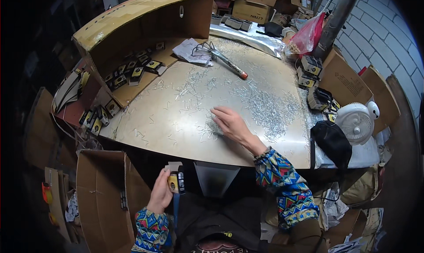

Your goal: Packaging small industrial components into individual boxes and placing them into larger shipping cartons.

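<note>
The round, metal-topped desk point(176, 120) fills the middle of the view, with a white brick wall point(380, 32) behind it to the right. A large open brown cardboard box point(132, 23) lies on its side at the desk's far left, holding small black-and-yellow packets point(132, 72). A second open brown carton point(99, 182) stands on the floor at lower left. A white round desk fan point(355, 120) and a black cloth cap point(333, 140) sit at the right edge. Loose silver metal staples point(265, 105) are strewn thickly over the desk.

The right hand point(232, 125) lies flat on the staples, fingers spread. The left hand point(161, 193), below the desk's near edge, has its grip pinched around one small black-and-yellow box point(176, 182).
</note>
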A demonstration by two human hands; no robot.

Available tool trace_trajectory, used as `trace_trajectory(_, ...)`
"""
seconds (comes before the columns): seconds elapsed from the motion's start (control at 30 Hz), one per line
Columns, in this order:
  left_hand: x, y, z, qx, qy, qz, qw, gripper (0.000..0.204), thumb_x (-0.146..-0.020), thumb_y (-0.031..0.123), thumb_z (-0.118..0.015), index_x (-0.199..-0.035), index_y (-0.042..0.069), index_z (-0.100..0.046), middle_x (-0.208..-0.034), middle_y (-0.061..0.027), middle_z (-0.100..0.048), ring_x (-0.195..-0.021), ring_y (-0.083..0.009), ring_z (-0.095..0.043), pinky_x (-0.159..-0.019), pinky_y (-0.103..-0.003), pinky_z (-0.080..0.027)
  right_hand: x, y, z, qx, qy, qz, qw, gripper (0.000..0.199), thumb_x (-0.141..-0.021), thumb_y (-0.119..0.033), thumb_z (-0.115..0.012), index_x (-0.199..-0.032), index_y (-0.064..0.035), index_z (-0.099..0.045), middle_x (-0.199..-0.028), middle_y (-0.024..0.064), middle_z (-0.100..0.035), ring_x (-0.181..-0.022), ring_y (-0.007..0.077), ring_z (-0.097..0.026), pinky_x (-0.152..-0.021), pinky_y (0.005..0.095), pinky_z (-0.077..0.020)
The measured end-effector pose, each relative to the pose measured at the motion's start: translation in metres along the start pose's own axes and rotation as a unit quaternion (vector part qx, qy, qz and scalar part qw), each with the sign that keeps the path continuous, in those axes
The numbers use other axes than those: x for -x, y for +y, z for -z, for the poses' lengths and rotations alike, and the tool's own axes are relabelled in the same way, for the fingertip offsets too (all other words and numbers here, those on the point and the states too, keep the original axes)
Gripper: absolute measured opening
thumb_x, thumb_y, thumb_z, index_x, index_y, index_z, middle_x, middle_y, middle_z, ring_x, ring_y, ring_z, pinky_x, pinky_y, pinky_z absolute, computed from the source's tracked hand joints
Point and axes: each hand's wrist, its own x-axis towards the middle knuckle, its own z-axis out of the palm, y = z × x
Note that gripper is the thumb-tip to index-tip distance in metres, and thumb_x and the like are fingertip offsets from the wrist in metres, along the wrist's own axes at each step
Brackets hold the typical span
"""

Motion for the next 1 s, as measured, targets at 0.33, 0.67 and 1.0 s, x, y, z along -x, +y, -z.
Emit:
trace_trajectory(0.33,0.021,-0.096,0.041,-0.192,0.046,0.114,0.974,0.022,-0.097,0.011,-0.056,-0.119,0.008,-0.054,-0.103,-0.0045,-0.061,-0.090,-0.0114,-0.062,-0.066,-0.024,-0.053,0.037,0.010,0.009,0.065,-0.104,-0.071,0.990,0.044,-0.098,-0.031,-0.053,-0.137,-0.0100,-0.052,-0.144,0.0193,-0.046,-0.139,0.0351,-0.036,-0.116,0.0503,-0.0234)
trace_trajectory(0.67,0.034,-0.135,-0.019,-0.018,0.035,0.145,0.989,0.025,-0.091,0.006,-0.064,-0.114,0.006,-0.056,-0.104,-0.0030,-0.064,-0.087,-0.0078,-0.060,-0.071,-0.020,-0.048,0.073,-0.106,-0.061,0.178,-0.052,-0.072,0.980,0.043,-0.096,-0.030,-0.056,-0.131,-0.0064,-0.055,-0.138,0.0223,-0.048,-0.132,0.0415,-0.041,-0.108,0.0536,-0.0334)
trace_trajectory(1.0,0.051,-0.133,-0.023,-0.070,0.058,0.079,0.993,0.039,-0.088,0.008,-0.065,-0.124,0.001,-0.051,-0.108,-0.0058,-0.063,-0.097,-0.0118,-0.058,-0.087,-0.025,-0.047,0.099,-0.143,0.012,-0.063,-0.097,-0.116,0.987,0.035,-0.075,0.007,-0.058,-0.108,-0.0023,-0.066,-0.113,0.0141,-0.063,-0.098,0.0327,-0.060,-0.084,0.0382,-0.0505)
